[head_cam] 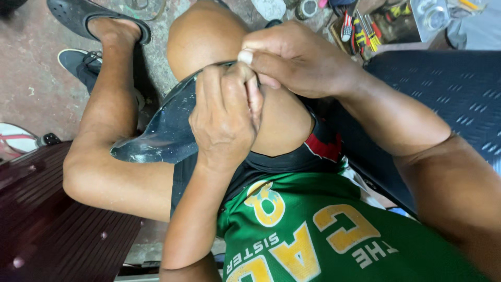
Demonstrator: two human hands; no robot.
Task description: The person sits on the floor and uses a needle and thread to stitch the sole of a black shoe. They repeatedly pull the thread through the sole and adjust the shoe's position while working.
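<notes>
A dark, glossy curved sheet (156,137) lies across my bare thigh, its top edge against my raised knee (204,39). My left hand (225,121) is closed over the sheet's right end, fingers curled on its edge. Directly above it, my right hand (298,58) meets the left fingertips, with thumb and fingers pinched together at the same edge. What sits between the fingertips is hidden. My green shirt with yellow lettering (313,235) fills the bottom of the view.
My foot in a black sandal (91,20) rests on the concrete floor at the upper left. A dark wooden bench (47,224) is at the lower left, a dark blue ribbed seat (449,99) at the right. Screwdrivers with red and yellow handles (361,28) lie at the top right.
</notes>
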